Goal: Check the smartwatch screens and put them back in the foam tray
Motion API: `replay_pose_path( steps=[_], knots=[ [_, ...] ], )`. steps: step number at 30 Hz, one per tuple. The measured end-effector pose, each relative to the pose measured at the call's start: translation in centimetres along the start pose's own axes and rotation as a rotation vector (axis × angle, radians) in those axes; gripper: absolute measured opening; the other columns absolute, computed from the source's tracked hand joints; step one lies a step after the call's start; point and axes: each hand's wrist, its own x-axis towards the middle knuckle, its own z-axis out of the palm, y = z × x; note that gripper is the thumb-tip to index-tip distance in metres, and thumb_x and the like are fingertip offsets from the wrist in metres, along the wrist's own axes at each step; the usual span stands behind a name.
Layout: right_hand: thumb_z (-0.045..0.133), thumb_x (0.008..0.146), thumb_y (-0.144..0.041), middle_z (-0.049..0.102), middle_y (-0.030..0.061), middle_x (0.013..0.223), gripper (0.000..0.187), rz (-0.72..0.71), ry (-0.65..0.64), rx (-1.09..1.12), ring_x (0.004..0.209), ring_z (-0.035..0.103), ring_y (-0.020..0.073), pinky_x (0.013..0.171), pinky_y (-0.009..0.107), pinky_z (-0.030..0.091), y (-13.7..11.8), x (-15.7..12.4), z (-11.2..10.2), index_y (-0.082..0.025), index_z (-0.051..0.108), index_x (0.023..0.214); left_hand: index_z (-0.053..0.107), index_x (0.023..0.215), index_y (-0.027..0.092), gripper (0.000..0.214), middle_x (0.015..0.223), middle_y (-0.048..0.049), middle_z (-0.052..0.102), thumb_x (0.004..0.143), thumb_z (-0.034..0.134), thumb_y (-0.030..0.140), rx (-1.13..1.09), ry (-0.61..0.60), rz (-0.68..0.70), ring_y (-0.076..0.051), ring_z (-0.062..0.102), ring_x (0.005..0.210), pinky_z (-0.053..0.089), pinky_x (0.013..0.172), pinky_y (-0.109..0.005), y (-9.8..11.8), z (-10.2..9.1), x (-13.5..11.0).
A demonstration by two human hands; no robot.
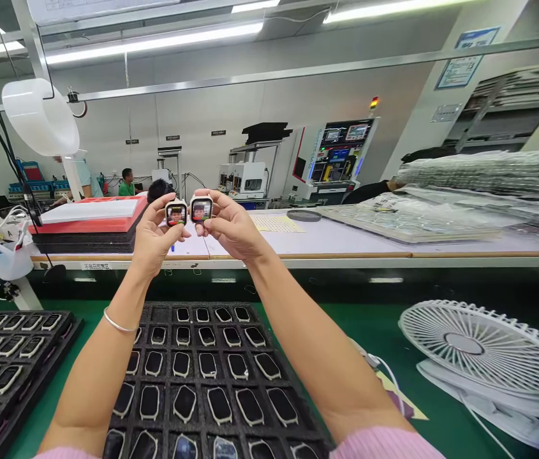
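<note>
Both arms stretch forward over a black foam tray of watch cases. Raised above the bench, my left hand pinches a smartwatch with a light case and a lit screen. A second lit smartwatch is pinched between thumb and fingers of my right hand. The two watches are side by side, screens facing me, with a narrow gap between them. In the tray below, several watches with dark screens sit in separate compartments. The far sides of the held watches are hidden.
Another watch tray lies at left on the green mat. A white fan stands at right, near a cable. On the raised shelf are red and black foam sheets and stacked plastic trays. Co-workers sit farther back.
</note>
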Motion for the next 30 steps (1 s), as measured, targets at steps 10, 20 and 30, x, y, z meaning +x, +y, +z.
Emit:
replay_pose_path(
  steps=[10,20,30],
  knots=[
    [0.071,0.070,-0.018,0.064,-0.0014,0.089,0.048,-0.013,0.003,-0.004,0.063,0.059,0.0115,0.061,0.029,0.048,-0.3,-0.7,0.3,-0.023,0.058,0.116,0.061,0.116,0.025,0.053,0.093,0.0001,0.069,0.066,0.080,0.019,-0.038,0.023,-0.009,-0.010,0.065,0.056,0.053,0.054,-0.023,-0.1,0.2,-0.4],
    [0.070,0.071,-0.014,0.065,-0.0011,0.082,0.048,0.180,0.154,0.074,0.065,0.060,0.0141,0.061,0.030,0.048,4.1,-8.2,1.4,-0.025,0.061,0.117,0.059,0.122,0.022,0.058,0.099,-0.0023,0.066,0.067,0.077,0.018,-0.030,0.053,-0.339,-0.009,0.066,0.061,0.053,0.056,-0.021,-2.0,0.1,-8.1],
    [0.063,0.066,-0.010,0.064,-0.0016,0.082,0.052,0.241,0.243,0.208,0.062,0.061,0.0126,0.059,0.029,0.047,6.7,-10.2,1.9,-0.024,0.061,0.116,0.060,0.122,0.022,0.054,0.105,-0.0038,0.067,0.070,0.074,0.014,-0.039,0.054,-0.419,-0.008,0.068,0.062,0.055,0.057,-0.020,-3.1,-0.5,-9.9]
  ],
)
